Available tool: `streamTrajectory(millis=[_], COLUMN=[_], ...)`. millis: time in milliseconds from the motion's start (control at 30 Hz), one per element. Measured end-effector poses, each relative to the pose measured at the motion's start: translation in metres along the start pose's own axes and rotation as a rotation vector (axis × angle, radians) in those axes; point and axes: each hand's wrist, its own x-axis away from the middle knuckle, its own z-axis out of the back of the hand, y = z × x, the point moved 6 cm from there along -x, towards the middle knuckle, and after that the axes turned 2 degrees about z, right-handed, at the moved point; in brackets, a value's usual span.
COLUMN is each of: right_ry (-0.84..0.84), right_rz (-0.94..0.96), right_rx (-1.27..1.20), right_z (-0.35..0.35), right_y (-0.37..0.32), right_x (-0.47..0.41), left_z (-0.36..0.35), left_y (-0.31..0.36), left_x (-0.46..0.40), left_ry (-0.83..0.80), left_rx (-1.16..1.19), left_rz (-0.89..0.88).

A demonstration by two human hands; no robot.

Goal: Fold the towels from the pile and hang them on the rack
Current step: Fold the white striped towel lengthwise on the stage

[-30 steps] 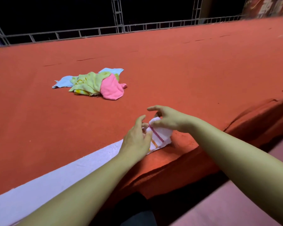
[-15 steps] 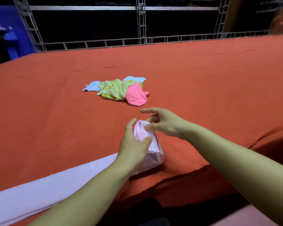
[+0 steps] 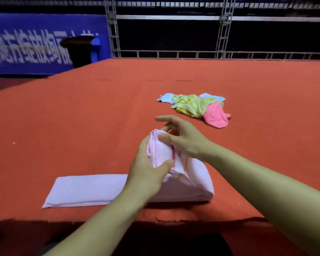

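White towel flat along near edge of red table, right end lifted for fold-over. Left hand grips raised striped end; right hand pinches its top edge, index finger straight — likely aligning corners (rack not visible). Pile further back, apart, untouched.

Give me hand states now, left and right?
Left hand: grips the raised end of the white towel.
Right hand: pinches the same towel's top fold.
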Motion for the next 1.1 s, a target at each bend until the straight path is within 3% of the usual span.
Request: streamTrajectory(millis=[267,467,667,800,867,933,1100], right_ry=[-0.267,-0.335,-0.374,-0.255,-0.218,-0.190,-0.258], right_rz=[0.125,0.127,0.029,0.043,0.062,0.072,-0.096], right_rx=[0.029,0.134,0.298,0.401,0.475,0.573,0.899], right_z=[-0.159,-0.263,-0.294,-0.271,-0.249,-0.222,-0.174], right_y=[-0.021,-0.002,0.030,0.029,0.024,0.019,0.028], right_x=[-0.074,-0.100,-0.106,-0.098,-0.086,-0.066,-0.008], left_z=[0.140,0.216,0.238,0.239,0.225,0.202,0.155], left_y=[-0.059,-0.121,-0.154,-0.135,-0.122,-0.116,-0.142], left_x=[0.022,0.036,0.031,0.025,0.015,0.002,-0.015], left_ry=[0.235,0.338,0.283,0.376,0.321,0.164,-0.327], left_rx=[-0.078,-0.218,-0.521,-0.789,-0.796,-0.823,-1.047], left_rz=[0.169,0.329,0.436,0.268,0.107,-0.003,0.027])
